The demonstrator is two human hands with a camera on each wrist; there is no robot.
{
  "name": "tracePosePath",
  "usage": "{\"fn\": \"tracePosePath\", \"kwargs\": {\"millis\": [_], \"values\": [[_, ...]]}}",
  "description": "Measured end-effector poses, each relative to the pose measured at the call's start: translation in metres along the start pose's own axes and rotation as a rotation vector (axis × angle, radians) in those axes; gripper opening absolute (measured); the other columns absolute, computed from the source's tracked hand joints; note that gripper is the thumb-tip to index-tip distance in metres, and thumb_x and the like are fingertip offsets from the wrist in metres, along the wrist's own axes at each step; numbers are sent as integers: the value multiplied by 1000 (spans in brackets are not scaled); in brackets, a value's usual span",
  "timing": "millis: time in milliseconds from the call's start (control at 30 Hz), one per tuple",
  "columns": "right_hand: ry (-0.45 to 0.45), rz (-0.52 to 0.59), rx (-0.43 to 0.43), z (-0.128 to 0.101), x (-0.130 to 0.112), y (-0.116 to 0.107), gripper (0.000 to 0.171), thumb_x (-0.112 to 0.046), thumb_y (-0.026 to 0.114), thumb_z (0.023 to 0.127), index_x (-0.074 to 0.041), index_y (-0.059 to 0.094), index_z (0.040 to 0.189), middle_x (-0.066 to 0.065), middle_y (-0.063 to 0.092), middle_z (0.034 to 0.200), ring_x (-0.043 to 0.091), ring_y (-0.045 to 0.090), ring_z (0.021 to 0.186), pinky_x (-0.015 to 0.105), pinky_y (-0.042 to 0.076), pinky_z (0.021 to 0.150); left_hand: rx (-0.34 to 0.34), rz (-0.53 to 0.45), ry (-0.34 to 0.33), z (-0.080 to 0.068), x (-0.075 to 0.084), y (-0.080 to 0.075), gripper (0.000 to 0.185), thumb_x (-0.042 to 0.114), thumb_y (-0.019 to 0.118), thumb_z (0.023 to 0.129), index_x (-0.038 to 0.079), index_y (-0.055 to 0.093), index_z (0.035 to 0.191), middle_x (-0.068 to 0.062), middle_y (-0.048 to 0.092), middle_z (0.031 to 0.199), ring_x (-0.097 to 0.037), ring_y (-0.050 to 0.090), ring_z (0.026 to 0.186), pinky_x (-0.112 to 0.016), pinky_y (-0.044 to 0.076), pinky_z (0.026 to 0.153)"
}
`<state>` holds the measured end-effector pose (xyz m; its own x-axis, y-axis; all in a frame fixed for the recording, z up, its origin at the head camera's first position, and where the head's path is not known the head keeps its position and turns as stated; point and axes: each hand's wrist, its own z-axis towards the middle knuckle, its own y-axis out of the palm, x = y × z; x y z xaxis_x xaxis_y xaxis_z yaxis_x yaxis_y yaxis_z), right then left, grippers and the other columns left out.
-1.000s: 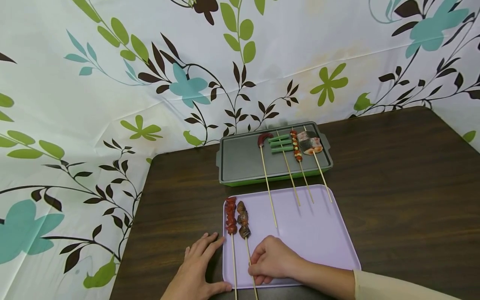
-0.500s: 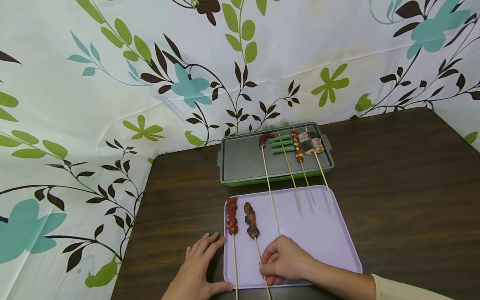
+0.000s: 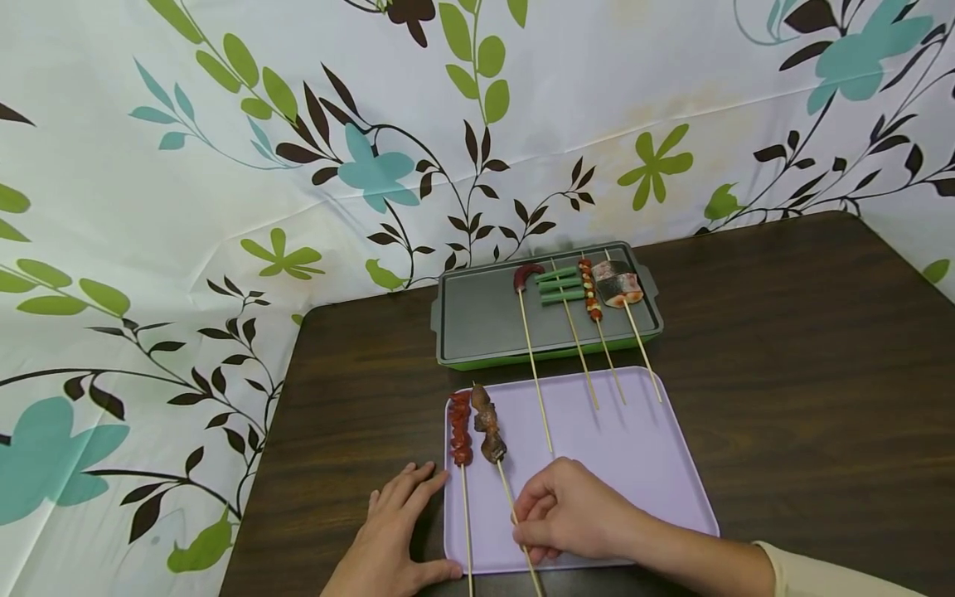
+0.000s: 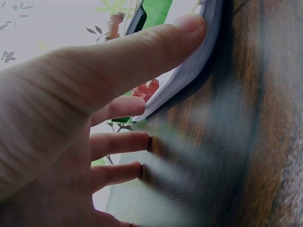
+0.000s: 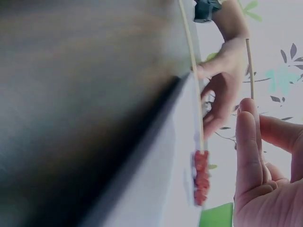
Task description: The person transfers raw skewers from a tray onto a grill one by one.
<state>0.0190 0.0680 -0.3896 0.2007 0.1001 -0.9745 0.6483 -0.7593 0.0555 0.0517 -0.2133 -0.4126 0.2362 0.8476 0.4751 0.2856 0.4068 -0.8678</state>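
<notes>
My right hand (image 3: 574, 510) pinches the bamboo stick of a brown meat skewer (image 3: 488, 427) between thumb and fingers, over the near part of the lilac tray (image 3: 627, 464). The skewer's tip overlaps the tray's far rim in the head view. To its left, a red skewer (image 3: 460, 431) lies along the tray's left side, its stick extending past the near rim. My left hand (image 3: 395, 531) is spread at the tray's left edge, thumb at the near left corner. In the left wrist view its other fingers (image 4: 120, 142) are extended toward the dark tabletop.
Behind the tray stands a grey grill plate (image 3: 477, 311) with a green base. It bears a dark red curved skewer (image 3: 522, 278), a green vegetable skewer (image 3: 561, 286), a red-and-white skewer (image 3: 589, 290) and a fish skewer (image 3: 618, 283). Their sticks reach over the tray. Patterned cloth (image 3: 448, 124) hangs behind.
My right hand has moved right with the brown meat skewer. The skewer's meat end first swung right, then went forward and left toward the far rim. The left hand has stayed put.
</notes>
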Motion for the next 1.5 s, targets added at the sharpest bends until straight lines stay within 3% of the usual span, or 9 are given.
{"fn": "tracePosePath", "kwargs": {"millis": [300, 533, 833, 1500], "values": [[-13, -77, 30, 13, -30, -18, 6, -4, 74, 84, 0, 70, 83, 8, 69, 66, 20, 69, 59, 27, 54, 52, -3, 11, 7, 0, -1, 0, 100, 74, 74, 63, 26, 45, 147, -3, 43, 147, -37, 33, 138, -74, 28, 96], [-11, -85, 78, 30, -40, -40, 11, -5, 74, 85, 5, 70, 88, 11, 71, 70, 22, 71, 63, 34, 57, 57, -17, 12, 1, 1, -1, 1, 100, 76, 72, 64, 27, 44, 147, -3, 43, 147, -37, 33, 138, -75, 27, 96], [8, -95, 131, 58, -51, -67, 13, -3, 72, 87, 9, 70, 92, 15, 71, 73, 20, 71, 63, 32, 57, 57, -24, 5, -3, 1, 1, -1, 101, 77, 71, 63, 27, 45, 147, -4, 42, 147, -38, 32, 138, -75, 27, 96], [157, -105, 219, 102, -63, -88, 15, -2, 68, 90, 9, 68, 100, 14, 71, 73, 15, 68, 60, 29, 56, 57, 4, 12, 15, 0, 0, -1, 102, 76, 72, 63, 24, 45, 147, -4, 42, 147, -38, 32, 139, -80, 26, 91]]}}
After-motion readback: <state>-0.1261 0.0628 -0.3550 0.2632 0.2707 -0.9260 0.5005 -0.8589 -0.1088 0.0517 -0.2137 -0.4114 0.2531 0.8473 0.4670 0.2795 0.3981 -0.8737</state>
